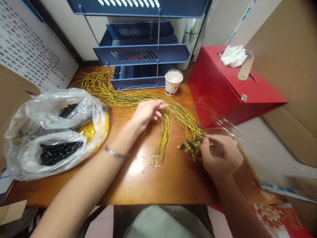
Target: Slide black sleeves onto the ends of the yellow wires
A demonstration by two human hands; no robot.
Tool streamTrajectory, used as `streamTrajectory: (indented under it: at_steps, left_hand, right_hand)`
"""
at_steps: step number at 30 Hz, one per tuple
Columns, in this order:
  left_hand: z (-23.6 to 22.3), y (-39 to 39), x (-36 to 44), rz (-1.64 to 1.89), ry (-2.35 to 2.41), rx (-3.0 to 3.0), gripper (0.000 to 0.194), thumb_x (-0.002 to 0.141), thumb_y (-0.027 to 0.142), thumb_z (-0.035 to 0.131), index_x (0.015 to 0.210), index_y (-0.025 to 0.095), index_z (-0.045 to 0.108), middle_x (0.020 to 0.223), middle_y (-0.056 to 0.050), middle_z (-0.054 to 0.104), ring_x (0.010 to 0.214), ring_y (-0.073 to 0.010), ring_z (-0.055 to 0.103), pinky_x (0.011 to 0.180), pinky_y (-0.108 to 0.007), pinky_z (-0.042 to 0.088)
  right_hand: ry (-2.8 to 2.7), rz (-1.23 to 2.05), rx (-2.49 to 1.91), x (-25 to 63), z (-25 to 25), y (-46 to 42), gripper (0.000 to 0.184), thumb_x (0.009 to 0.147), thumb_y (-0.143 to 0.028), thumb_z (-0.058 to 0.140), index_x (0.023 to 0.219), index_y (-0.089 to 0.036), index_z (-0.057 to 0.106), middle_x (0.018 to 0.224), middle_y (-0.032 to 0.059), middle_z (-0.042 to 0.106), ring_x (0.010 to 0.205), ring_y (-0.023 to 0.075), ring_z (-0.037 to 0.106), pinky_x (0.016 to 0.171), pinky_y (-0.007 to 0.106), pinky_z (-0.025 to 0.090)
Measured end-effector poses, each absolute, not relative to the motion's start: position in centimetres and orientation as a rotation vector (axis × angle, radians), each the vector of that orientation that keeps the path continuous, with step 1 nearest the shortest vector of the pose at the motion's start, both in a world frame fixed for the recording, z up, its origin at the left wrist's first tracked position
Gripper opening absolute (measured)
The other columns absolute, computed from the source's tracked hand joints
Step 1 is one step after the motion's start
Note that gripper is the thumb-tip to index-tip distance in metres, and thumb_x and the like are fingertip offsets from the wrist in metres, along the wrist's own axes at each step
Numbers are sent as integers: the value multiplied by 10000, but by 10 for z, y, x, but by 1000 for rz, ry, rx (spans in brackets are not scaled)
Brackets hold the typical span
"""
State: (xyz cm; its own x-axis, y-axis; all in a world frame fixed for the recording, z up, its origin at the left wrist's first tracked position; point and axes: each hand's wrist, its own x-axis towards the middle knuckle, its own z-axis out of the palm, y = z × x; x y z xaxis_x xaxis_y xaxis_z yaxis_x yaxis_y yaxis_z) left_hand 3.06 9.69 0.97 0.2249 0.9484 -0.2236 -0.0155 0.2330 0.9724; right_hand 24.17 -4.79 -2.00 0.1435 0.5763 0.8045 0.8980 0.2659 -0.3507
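Observation:
A long bundle of thin yellow and black wires (138,97) runs across the wooden table, and a part of it bends down toward me, ending in bare-looking tips (156,160). My left hand (146,114) rests on the bundle at that bend, its fingers loosely bent and apart. At the other end sits a cluster of small brass-coloured and black connectors (193,147). Just right of them my right hand (221,155) is closed, with thumb and forefinger pinched at a wire end beside the cluster. What lies inside its palm is partly hidden.
On the left stands a clear plastic bag (15,142) holding black pieces (59,152) and yellow pieces (88,132). Blue tiered trays (141,54) and a paper cup (173,82) are at the back. A red box (213,86) with tissue on top borders the right side.

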Motion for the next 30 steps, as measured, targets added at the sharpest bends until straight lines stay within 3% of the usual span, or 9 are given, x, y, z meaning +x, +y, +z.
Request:
streamTrajectory:
  at_steps: [3,6,9,12,14,16,18,25,30]
  left_hand:
    - [12,138,17,915,1217,1250,189,947,238,504,933,111,644,1106,-150,728,505,-52,585,459,-204,441]
    - [17,165,9,756,1387,1575,340,1025,274,356,1026,51,612,1048,-148,729,575,-56,596,554,-212,477]
    - [22,176,8,620,1484,1668,326,989,336,466,1141,74,588,1098,-117,669,827,-156,649,739,-339,552]
    - [25,170,9,531,1586,1772,335,933,349,570,1189,133,578,1163,-88,613,1007,-221,623,867,-424,545]
    - [25,157,8,547,1620,1858,320,922,405,573,1022,110,648,996,-68,670,886,-194,644,807,-376,545]
    - [24,135,4,613,1622,1936,405,869,490,610,730,116,680,694,-47,676,685,-161,618,701,-318,506]
    - [23,107,1,678,1604,1995,372,841,462,643,646,147,676,608,-41,677,594,-149,588,621,-290,456]
    - [28,-8,-9,584,1522,2106,137,856,281,613,800,206,714,724,-8,736,603,-165,638,561,-263,423]
    - [16,-54,-15,573,1563,2070,134,894,254,562,868,223,690,811,-11,728,687,-176,651,621,-281,462]
  right_hand:
    - [-1607,-428,-1517,253,-23,-49,97,746,-174,685,834,-208,661,685,8,684,608,175,627,681,336,449]
    - [-1706,-461,-1589,257,-26,-56,92,781,-209,685,873,-209,693,728,18,716,651,183,642,666,333,414]
    - [-1763,-436,-1605,255,-27,-64,110,808,-231,693,914,-220,715,752,15,738,665,175,650,654,322,402]
    - [-1756,-390,-1601,253,-29,-66,109,818,-240,693,921,-220,723,750,16,741,672,177,653,664,319,412]
    - [-1745,-369,-1594,252,-30,-65,128,822,-242,687,942,-214,724,767,25,743,677,180,653,668,320,418]
    - [-1744,-349,-1594,252,-31,-64,140,828,-239,674,955,-210,725,773,32,743,676,183,651,664,323,420]
    - [-1732,-326,-1600,252,-31,-63,140,831,-226,663,954,-206,727,766,33,741,668,183,649,655,324,417]
    - [-1725,-257,-1618,253,-30,-65,139,840,-190,642,945,-207,732,815,25,755,714,178,660,677,320,420]
    - [-1758,-234,-1616,254,-28,-71,135,840,-182,645,934,-218,735,860,21,761,744,179,666,683,322,425]
